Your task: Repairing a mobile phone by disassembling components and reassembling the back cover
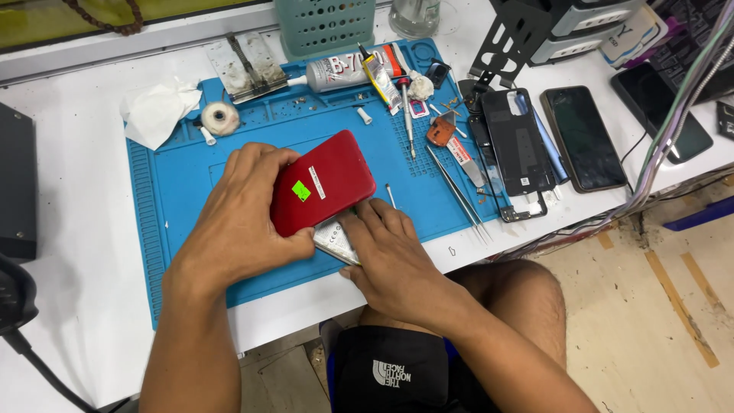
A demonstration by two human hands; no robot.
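A: At the far left of the white table (84, 252) we see a dark box (17, 183) at the edge, then a crumpled tissue (157, 111) lying just off the corner of the blue mat (191, 176)

B: We note a small roll of tape (220, 118) on the mat beside that tissue, and a metal clamp (246, 67) past the mat's top edge

A: In the middle, our left hand (237, 218) lies over the red phone cover (323, 182), fingers curled round its near-left edge and gripping it, the cover tilted up off the mat

B: Under the cover's lower edge we see a silvery phone body (334, 241); our right hand (394, 256) presses on it, fingers bent and bunched at the seam where the cover meets the body, though whether they pinch anything we cannot tell

A: Above, a glue tube (340, 73) lies along the mat's top, a screwdriver (407, 118) below it

B: Moving right, tweezers (459, 195) lie slantwise across the mat's right edge, then a black phone frame (516, 145) and a dark phone (582, 138) lie side by side on the table, cables (665, 145) trailing at the far right
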